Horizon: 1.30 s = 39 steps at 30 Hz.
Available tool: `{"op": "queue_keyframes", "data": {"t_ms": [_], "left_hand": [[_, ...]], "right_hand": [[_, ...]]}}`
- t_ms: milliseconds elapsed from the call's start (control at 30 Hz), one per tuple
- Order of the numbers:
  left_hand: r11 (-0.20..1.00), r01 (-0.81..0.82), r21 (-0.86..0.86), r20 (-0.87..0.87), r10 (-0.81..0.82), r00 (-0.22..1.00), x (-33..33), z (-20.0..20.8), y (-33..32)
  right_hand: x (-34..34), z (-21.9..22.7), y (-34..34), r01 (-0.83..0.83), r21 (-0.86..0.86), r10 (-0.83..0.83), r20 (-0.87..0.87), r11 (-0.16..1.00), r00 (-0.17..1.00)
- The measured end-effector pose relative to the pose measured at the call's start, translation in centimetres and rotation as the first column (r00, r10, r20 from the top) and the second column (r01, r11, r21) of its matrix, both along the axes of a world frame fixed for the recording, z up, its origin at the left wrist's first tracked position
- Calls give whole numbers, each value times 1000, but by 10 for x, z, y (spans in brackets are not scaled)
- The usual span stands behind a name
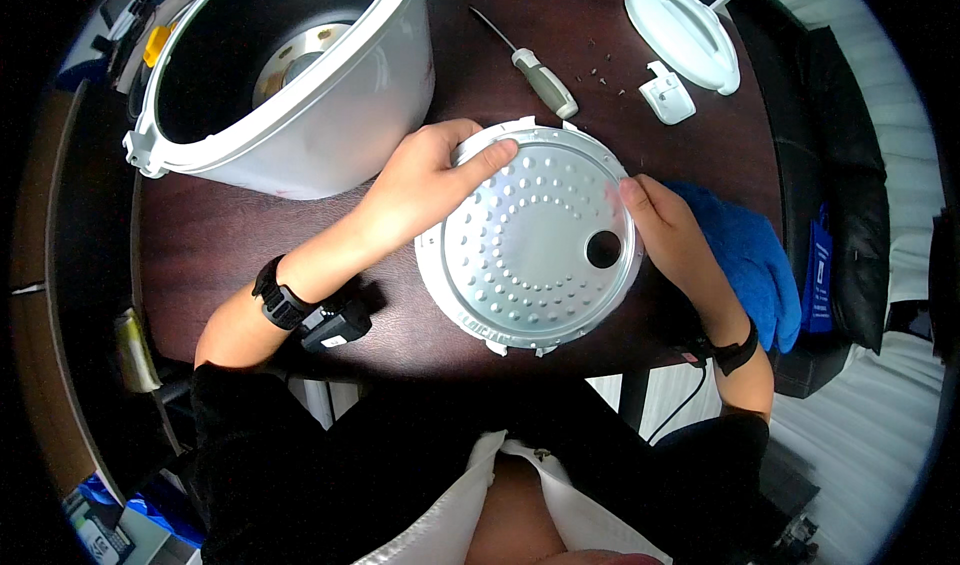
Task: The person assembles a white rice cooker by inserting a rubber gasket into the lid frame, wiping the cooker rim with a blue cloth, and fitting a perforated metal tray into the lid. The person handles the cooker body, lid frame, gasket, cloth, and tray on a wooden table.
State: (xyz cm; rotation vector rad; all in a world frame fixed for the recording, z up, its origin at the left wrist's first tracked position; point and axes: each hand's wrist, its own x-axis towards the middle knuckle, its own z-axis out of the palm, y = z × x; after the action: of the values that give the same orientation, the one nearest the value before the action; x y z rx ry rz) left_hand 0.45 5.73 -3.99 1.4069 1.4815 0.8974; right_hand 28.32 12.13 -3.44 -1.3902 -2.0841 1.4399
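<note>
Between my hands is a round rice cooker lid (540,255), its dimpled metal inner face turned up, with a white rim and a round hole near its right side. My left hand (450,165) grips its upper left edge, thumb lying on the metal and the other fingers hidden beneath. On the right edge, my right hand (660,215) is closed, thumb on top. Left of the lid stands the white rice cooker body (330,135), open at the top, with a metal heating plate (290,55) inside. Beyond the lid lies a screwdriver (545,80) with a grey-green handle.
Several small screws (595,70) lie right of the screwdriver. A white oval cover (685,35) and a small white plastic part (667,95) sit at the far right. A blue cloth (745,265) is beside my right forearm. Dark table edge (420,373) runs before my lap.
</note>
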Motion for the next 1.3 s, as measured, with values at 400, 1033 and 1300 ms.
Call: {"op": "queue_keyframes", "data": {"t_ms": [400, 1033, 1300], "left_hand": [[998, 46, 32, -244, -36, 969, 2, -1, -4], [961, 238, 145, -606, -104, 789, 5, 11, -16], [923, 300, 239, -593, -106, 798, 1, 6, -15]], "right_hand": [[4, 2, 7, -82, -173, 107, 140, 981, 984], [15, 14, -21, -337, 273, 215, 394, 901, 894], [15, 15, -24, -357, 282, 262, 323, 890, 909]]}}
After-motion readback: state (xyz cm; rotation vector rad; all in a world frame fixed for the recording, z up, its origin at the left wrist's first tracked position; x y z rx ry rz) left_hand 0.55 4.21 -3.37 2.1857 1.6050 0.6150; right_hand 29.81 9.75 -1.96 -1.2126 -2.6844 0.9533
